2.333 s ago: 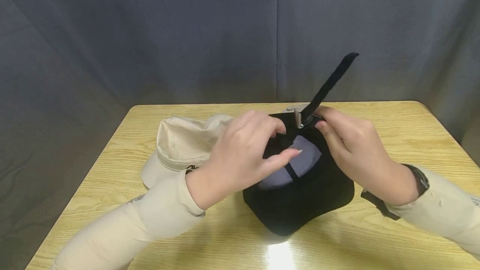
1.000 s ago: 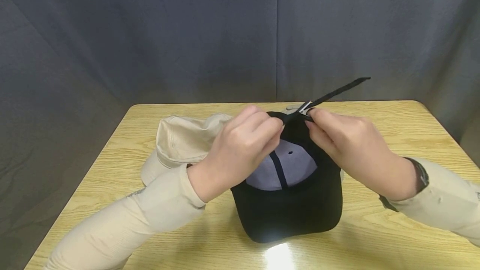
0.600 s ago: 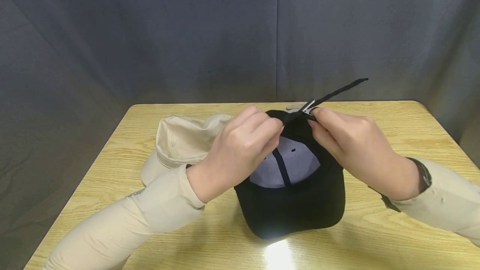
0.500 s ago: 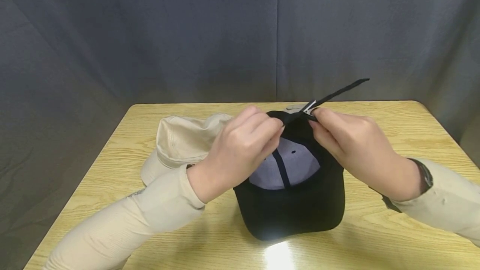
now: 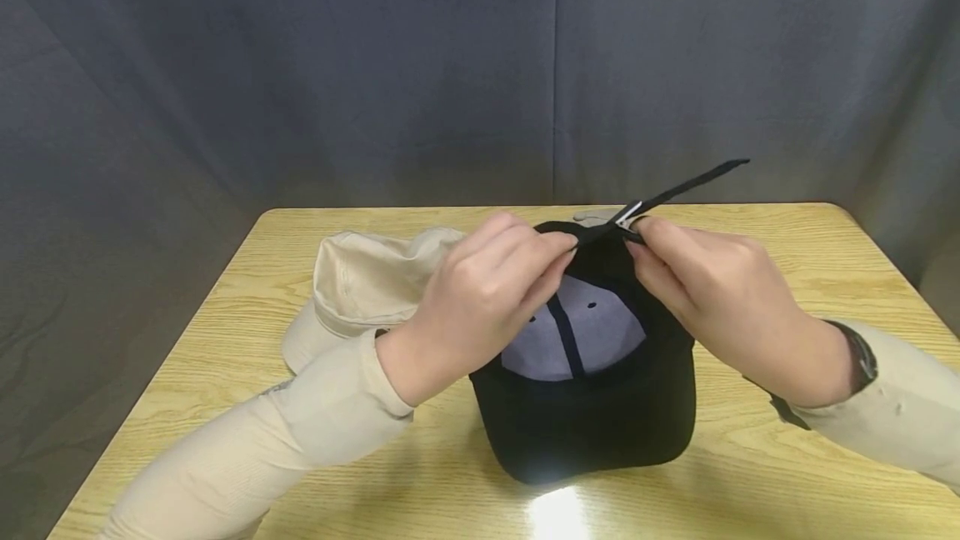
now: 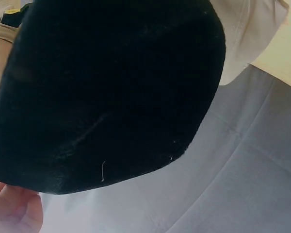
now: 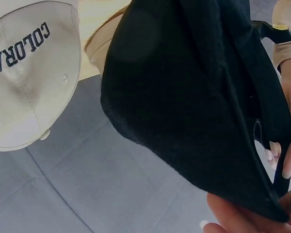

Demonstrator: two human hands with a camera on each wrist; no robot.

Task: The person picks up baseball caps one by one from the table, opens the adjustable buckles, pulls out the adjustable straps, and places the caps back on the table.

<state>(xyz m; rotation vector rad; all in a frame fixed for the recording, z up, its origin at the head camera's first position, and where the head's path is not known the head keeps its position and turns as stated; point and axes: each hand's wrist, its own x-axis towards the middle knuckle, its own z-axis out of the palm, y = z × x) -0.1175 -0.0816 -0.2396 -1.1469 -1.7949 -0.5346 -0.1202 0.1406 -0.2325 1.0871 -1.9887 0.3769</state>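
A black cap point(image 5: 592, 432) with a grey lining is held upturned in the head view, brim towards me. My left hand point(image 5: 480, 298) pinches its black back strap point(image 5: 596, 233). At the other side of the back opening, my right hand point(image 5: 720, 298) pinches the cap's edge beside a metal buckle point(image 5: 628, 213). From the buckle the strap's loose end sticks out up and right. The black cap fills much of the left wrist view, where fingertips point(image 6: 17, 208) show at the lower left. In the right wrist view, fingers point(image 7: 242, 213) grip the cap's lower edge.
A beige cap point(image 5: 375, 273) lies left of the black one on the wooden table point(image 5: 810, 273). Behind the black cap, a pale thing point(image 5: 592, 214) is mostly hidden. The right wrist view shows a beige cap point(image 7: 34, 73) with dark lettering. A dark curtain point(image 5: 480, 73) hangs behind.
My left hand, with thumb and fingers apart at first, has taken hold of the strap. The strap's loose end has swung lower, and the cap has turned. Lately my right hand shifted slightly right.
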